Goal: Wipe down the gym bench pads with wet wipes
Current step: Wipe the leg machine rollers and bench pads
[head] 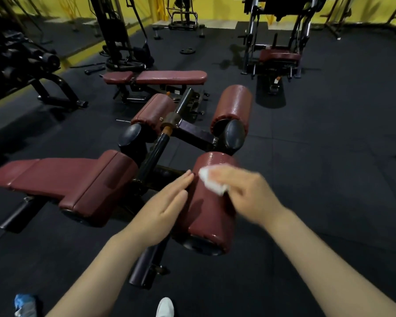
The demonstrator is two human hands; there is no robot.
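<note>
On the dark gym floor [306,179] the bench [62,179] work looks midway — right hand [242,191] pinches a wet wipe [212,183] on the near roller pad [208,216], left hand [167,202] flat beside it; seat at nine o'clock appears dry.

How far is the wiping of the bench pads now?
Looks done: the far right roller pad glistens wet. In hand: right hand rubs the wet wipe on the near roller pad; left hand steadies it. Possibly left: the flat seat pad looks matte.
</note>
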